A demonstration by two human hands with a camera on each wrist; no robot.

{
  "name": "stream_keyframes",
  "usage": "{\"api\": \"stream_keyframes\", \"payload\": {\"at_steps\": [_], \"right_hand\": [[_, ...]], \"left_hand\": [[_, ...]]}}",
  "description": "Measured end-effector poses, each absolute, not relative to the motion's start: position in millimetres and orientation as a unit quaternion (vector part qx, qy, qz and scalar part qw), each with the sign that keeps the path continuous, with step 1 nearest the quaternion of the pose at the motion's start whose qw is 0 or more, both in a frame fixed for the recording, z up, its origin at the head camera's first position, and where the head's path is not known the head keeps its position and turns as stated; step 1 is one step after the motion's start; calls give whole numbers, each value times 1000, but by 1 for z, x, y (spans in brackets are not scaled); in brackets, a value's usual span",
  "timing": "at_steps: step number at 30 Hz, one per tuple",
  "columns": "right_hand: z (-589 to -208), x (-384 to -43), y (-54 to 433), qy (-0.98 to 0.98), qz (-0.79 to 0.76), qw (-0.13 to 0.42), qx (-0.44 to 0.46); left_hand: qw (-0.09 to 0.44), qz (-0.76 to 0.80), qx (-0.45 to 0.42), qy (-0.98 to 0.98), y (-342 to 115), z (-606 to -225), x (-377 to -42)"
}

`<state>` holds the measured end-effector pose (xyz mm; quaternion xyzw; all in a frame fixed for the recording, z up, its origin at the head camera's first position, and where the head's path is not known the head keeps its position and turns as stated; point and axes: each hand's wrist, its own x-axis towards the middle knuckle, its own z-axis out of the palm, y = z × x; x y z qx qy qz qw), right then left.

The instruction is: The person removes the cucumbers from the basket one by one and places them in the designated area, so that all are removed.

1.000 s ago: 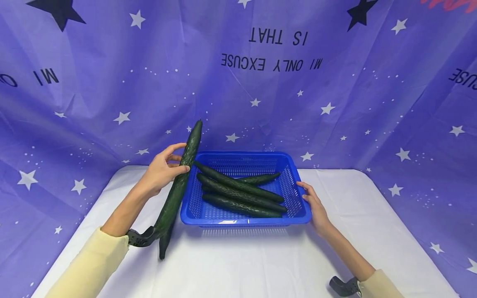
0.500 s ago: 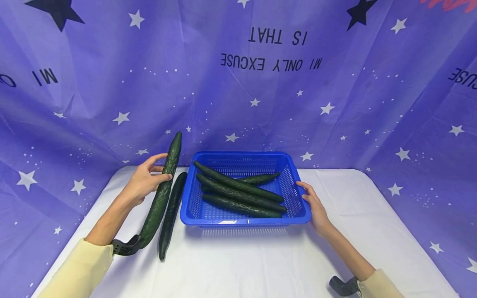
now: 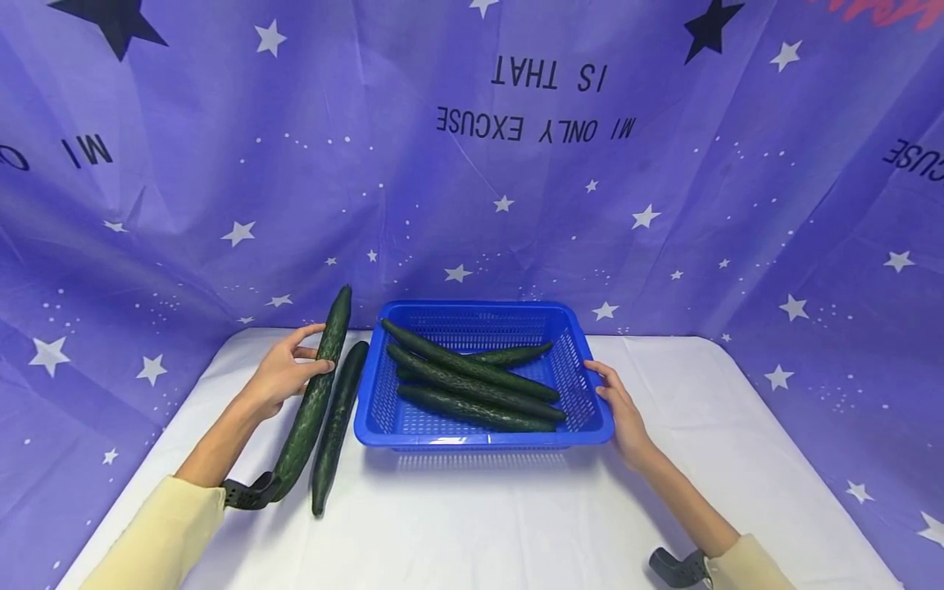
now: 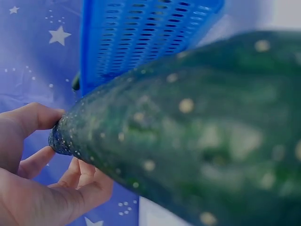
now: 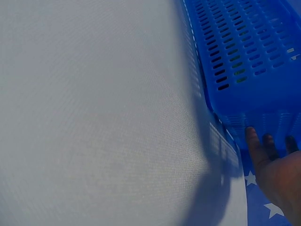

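Observation:
My left hand (image 3: 283, 373) pinches a long dark green cucumber (image 3: 310, 418) between thumb and fingers, left of the basket. That cucumber (image 4: 178, 117) fills much of the left wrist view, its narrow end between the fingertips. Just to its right, a second cucumber (image 3: 339, 430) lies on the table, close along the basket's left side. Several more cucumbers (image 3: 472, 381) lie across one another inside the blue plastic basket (image 3: 487, 440). My right hand (image 3: 623, 414) is at the basket's right end, and its fingers (image 5: 256, 146) touch the outer wall in the right wrist view.
A white cloth (image 3: 472, 524) covers the table. Purple curtain (image 3: 501, 229) with stars and lettering hangs behind and along both sides. Black straps (image 3: 251, 492) sit at both wrists, below the yellow sleeves.
My left hand has carried the cucumber left and down, away from the basket's left rim, uncovering the one on the table. The right hand and basket have stayed in place.

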<state>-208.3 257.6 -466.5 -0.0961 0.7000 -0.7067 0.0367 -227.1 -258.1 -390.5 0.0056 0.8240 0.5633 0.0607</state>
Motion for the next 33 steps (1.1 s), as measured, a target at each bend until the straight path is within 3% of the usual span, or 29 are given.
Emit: {"api": "stream_keyframes", "payload": {"at_steps": [33], "right_hand": [[-465, -208, 257, 702, -705, 37, -98]], "left_hand": [[102, 547, -23, 831, -271, -445, -225]]}}
